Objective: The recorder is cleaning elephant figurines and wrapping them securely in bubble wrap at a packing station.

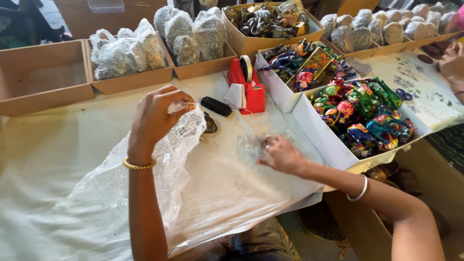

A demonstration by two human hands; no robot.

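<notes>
Bubble wrap sheet (159,159) draped over the white-covered table (48,145), lifted at its far edge. Pinched there by the left hand (157,116), fingers closed tight on the plastic. Right hand (280,153) pressed low on the table to the right, fingers curled shut on a small crumpled piece of clear film (249,145). Just beyond the raised wrap: a black brush (216,106), then a red tape dispenser (247,84) to its right. Farther right, white boxes (314,130) packed with brightly painted figurines (362,113). Along the far side, brown cardboard trays (43,77) loaded with wrapped bundles (125,48). At the far right edge, another person's hand (452,63) over a patterned cloth (415,82).
</notes>
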